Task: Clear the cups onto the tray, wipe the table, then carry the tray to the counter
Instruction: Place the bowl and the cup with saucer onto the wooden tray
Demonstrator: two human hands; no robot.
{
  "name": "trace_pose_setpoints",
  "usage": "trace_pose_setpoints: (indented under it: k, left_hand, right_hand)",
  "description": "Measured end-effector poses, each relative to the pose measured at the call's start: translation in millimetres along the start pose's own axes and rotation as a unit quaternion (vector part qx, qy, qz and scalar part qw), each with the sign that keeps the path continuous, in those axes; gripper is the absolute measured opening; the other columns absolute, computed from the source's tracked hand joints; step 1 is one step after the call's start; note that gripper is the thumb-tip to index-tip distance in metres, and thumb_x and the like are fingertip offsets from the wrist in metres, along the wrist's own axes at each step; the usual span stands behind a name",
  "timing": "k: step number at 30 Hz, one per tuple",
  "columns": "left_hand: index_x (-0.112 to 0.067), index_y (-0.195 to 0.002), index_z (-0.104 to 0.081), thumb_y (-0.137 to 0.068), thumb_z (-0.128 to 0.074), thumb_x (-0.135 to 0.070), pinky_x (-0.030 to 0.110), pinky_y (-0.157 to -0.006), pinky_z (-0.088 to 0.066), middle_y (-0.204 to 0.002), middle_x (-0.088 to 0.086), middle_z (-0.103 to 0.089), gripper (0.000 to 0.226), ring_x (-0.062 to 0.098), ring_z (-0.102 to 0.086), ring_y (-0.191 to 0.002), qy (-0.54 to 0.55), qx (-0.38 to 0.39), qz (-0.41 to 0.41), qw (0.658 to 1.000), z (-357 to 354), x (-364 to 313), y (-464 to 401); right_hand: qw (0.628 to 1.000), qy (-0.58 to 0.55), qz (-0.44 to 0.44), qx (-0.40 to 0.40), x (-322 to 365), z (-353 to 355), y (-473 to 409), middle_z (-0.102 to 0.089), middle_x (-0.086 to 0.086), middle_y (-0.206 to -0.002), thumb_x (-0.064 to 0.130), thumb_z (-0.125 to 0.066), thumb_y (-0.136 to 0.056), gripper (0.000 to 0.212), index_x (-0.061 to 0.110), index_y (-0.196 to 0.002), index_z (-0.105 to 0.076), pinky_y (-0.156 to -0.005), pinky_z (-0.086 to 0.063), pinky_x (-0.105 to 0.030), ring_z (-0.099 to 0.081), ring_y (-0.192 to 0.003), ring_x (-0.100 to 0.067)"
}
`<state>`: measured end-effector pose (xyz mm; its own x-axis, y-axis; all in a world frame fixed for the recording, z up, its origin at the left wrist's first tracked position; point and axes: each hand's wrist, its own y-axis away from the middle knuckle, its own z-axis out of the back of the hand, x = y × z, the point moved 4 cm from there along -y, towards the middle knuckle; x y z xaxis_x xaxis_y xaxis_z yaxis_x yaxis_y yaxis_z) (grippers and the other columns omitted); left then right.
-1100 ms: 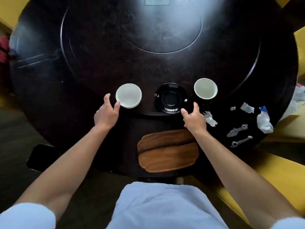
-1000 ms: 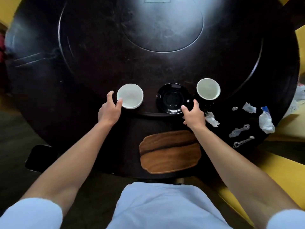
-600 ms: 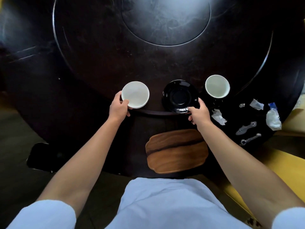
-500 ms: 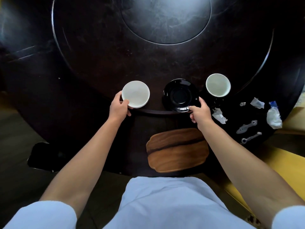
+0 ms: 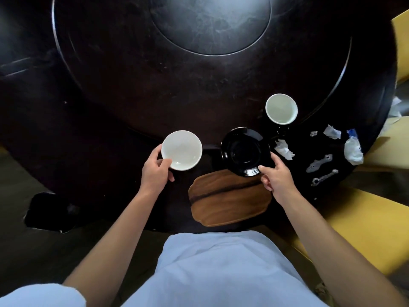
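The white bowl (image 5: pixel 182 150) is gripped at its rim by the left hand (image 5: pixel 155 171), left of the wooden tray (image 5: pixel 230 199). The black saucer (image 5: pixel 245 151) is pinched by the right hand (image 5: pixel 276 176), overlapping the tray's far edge. Both are best kept level and set down side by side. A white cup (image 5: pixel 281 109) is left beyond the tray.

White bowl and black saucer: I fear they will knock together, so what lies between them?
Nothing: the head view shows only bare dark round table between the white bowl and the glossy black saucer, which are apart.
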<state>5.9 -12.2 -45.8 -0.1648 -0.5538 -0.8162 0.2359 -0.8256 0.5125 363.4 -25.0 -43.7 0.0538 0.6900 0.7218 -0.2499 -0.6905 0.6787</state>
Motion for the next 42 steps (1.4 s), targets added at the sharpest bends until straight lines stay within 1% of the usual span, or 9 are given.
trace_pose_setpoints:
  k: [4, 10, 15, 24, 29, 32, 34, 39, 42]
  left_hand:
    - [-0.029, -0.145, -0.050, -0.101, -0.055, -0.012, 0.021, -0.045, -0.046, -0.092, 0.008, -0.073, 0.048, 0.020, -0.060, -0.051, -0.004, 0.010, 0.006, 1.000, -10.0, 18.8, 23.9]
    - [-0.028, -0.150, -0.047, -0.101, -0.057, -0.016, 0.022, -0.050, -0.048, -0.093, 0.006, -0.074, 0.051, 0.019, -0.064, -0.053, -0.026, 0.038, 0.027, 0.999, -25.1, 49.0, 48.8]
    - [-0.029, -0.152, -0.046, -0.103, -0.056, -0.017, 0.021, -0.052, -0.050, -0.097, 0.004, -0.075, 0.052, 0.019, -0.065, -0.055, -0.033, 0.048, 0.046, 0.997, -31.2, 61.5, 61.2]
    - [-0.032, -0.155, -0.041, -0.103, -0.057, -0.014, 0.031, -0.065, -0.060, -0.084, 0.001, -0.076, 0.056, 0.017, -0.065, -0.056, -0.045, 0.079, 0.059, 0.994, -42.8, 81.7, 79.2]
    - [-0.034, -0.154, -0.041, -0.103, -0.059, -0.016, 0.029, -0.064, -0.059, -0.081, 0.000, -0.076, 0.057, 0.017, -0.067, -0.056, -0.051, 0.093, 0.054, 0.993, -50.2, 87.4, 84.5]
    - [-0.035, -0.154, -0.042, -0.103, -0.060, -0.021, 0.030, -0.059, -0.060, -0.073, 0.000, -0.073, 0.056, 0.016, -0.063, -0.050, -0.073, 0.082, 0.047, 0.993, -50.2, 86.7, 85.9]
    - [-0.034, -0.154, -0.043, -0.104, -0.060, -0.022, 0.028, -0.054, -0.058, -0.064, 0.000, -0.069, 0.055, 0.014, -0.059, -0.047, -0.090, 0.071, 0.040, 0.993, -49.5, 83.7, 85.4]
    - [-0.033, -0.153, -0.043, -0.104, -0.060, -0.023, 0.023, -0.058, -0.058, -0.072, 0.003, -0.076, 0.053, 0.015, -0.065, -0.050, -0.069, 0.067, 0.042, 0.994, -50.0, 79.5, 83.9]
    - [-0.034, -0.152, -0.042, -0.104, -0.060, -0.025, 0.022, -0.051, -0.054, -0.075, 0.002, -0.077, 0.052, 0.018, -0.069, -0.055, -0.059, 0.075, 0.059, 0.994, -50.3, 78.3, 82.6]
  right_hand:
    - [1.000, 0.007, -0.022, -0.012, -24.8, 19.3, 17.7, -0.065, -0.009, -0.094, -0.002, -0.060, -0.093, 0.064, 0.029, -0.147, -0.045, -0.032, -0.026, -0.021, -0.042, -0.043, -0.008]
    - [0.999, 0.008, -0.041, -0.022, -42.7, 33.6, 28.2, -0.063, -0.008, -0.087, -0.003, -0.059, -0.093, 0.064, 0.030, -0.146, -0.045, -0.033, -0.028, -0.021, -0.041, -0.044, -0.008]
    - [0.999, 0.009, -0.045, -0.027, -48.4, 36.9, 29.5, -0.065, -0.007, -0.088, -0.003, -0.059, -0.094, 0.066, 0.034, -0.146, -0.044, -0.034, -0.029, -0.021, -0.041, -0.045, -0.008]
    - [0.996, 0.020, -0.073, -0.041, -67.8, 45.5, 29.0, -0.064, -0.009, -0.092, -0.002, -0.060, -0.094, 0.067, 0.033, -0.148, -0.043, -0.037, -0.031, -0.023, -0.044, -0.048, -0.009]
    - [0.995, 0.037, -0.081, -0.054, -76.7, 51.3, 28.7, -0.064, -0.009, -0.092, -0.002, -0.059, -0.095, 0.064, 0.032, -0.147, -0.045, -0.040, -0.033, -0.024, -0.045, -0.050, -0.010]
    - [0.992, 0.064, -0.075, -0.073, -77.2, 53.7, 27.1, -0.066, -0.009, -0.092, 0.002, -0.061, -0.096, 0.061, 0.033, -0.146, -0.046, -0.042, -0.036, -0.026, -0.047, -0.052, -0.011]
    - [0.989, 0.105, -0.056, -0.084, -74.6, 55.1, 27.2, -0.066, -0.009, -0.085, 0.009, -0.064, -0.096, 0.058, 0.033, -0.146, -0.046, -0.043, -0.039, -0.027, -0.048, -0.052, -0.013]
    - [0.970, 0.221, -0.006, -0.099, -66.9, 57.9, 23.9, -0.068, -0.007, -0.084, 0.021, -0.067, -0.094, 0.060, 0.029, -0.149, -0.045, -0.063, -0.053, -0.031, -0.059, -0.064, -0.017]
    - [0.962, 0.258, -0.005, -0.090, -62.2, 56.8, 19.4, -0.068, -0.009, -0.088, 0.021, -0.067, -0.095, 0.061, 0.028, -0.150, -0.042, -0.056, -0.050, -0.023, -0.063, -0.067, -0.017]
